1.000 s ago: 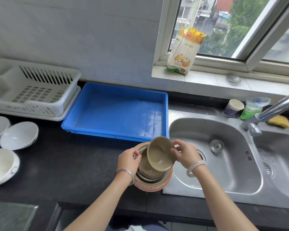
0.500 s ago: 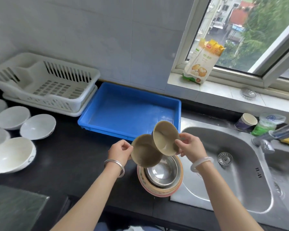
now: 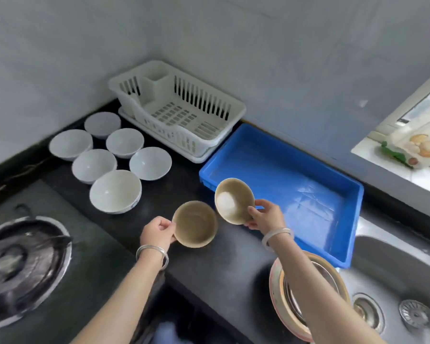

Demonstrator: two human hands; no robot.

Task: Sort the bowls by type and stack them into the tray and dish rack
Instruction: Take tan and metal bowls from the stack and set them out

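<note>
Since half a second ago my view has swung left and both bowls have travelled with it, off the stack by the sink and out over the black stone countertop (image 3: 229, 247). My left hand (image 3: 158, 233) pinches the rim of one round tan bowl (image 3: 195, 224), held low over the counter; my right hand (image 3: 267, 216) grips a second tan bowl (image 3: 234, 200), tilted up at the near edge of the empty blue plastic tray (image 3: 305, 194). Behind the tray, against the grey tiled wall (image 3: 271, 58), sits the empty white slatted dish rack (image 3: 179, 108). Six white ceramic bowls (image 3: 115, 191) stand clustered on the counter left of it, beside a gas hob burner (image 3: 23, 266). Under my right forearm I see the pink-rimmed bowl stack (image 3: 278, 299), apparently with a steel bowl nested inside, though blur makes that uncertain, next to the stainless sink (image 3: 395, 281).
</note>
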